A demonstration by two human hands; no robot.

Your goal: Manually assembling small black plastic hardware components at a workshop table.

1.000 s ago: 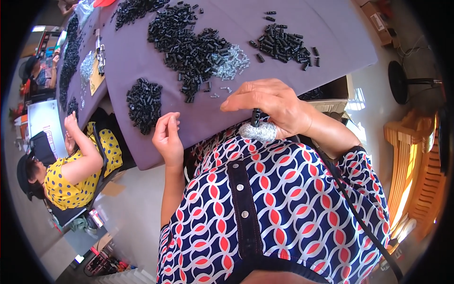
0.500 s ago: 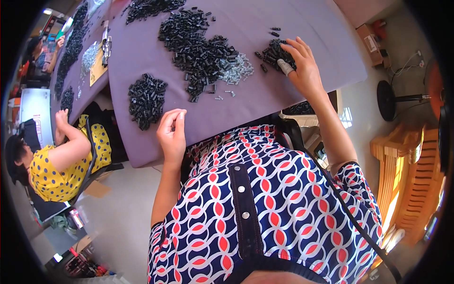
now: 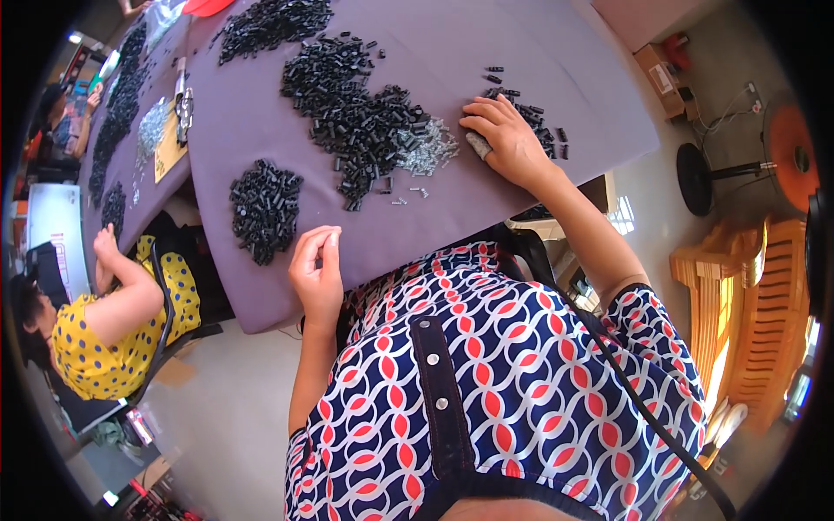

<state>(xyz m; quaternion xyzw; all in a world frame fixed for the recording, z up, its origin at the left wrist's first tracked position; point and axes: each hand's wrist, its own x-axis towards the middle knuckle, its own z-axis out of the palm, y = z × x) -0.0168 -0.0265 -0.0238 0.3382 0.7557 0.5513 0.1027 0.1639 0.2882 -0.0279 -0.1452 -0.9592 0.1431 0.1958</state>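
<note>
My right hand (image 3: 508,143) lies palm down on the cloth-covered table, fingers extended and slightly bent, a greyish wrap on its thumb. It covers part of a small pile of black cylindrical pieces (image 3: 540,126), which shows beyond and to the right of it. My left hand (image 3: 316,271) hovers by the table's near edge, thumb and fingertips pressed together; whether anything is between them is hidden. Close to it sits another pile of black pieces (image 3: 264,213). Between the hands spreads a large heap of black pieces (image 3: 356,130), with small silvery screws (image 3: 427,146) at its right side.
Purple-grey cloth covers the table (image 3: 382,243). Farther back lies another black heap (image 3: 274,26). On the left, a person in a yellow dotted top (image 3: 113,330) works at an adjoining table. A black-and-orange fan (image 3: 695,180) and a wooden chair (image 3: 738,313) stand on the right.
My right hand has moved left and lowered onto the small pile, so more black pieces show to its right. The left hand keeps its pinch. The whole view has shifted slightly.
</note>
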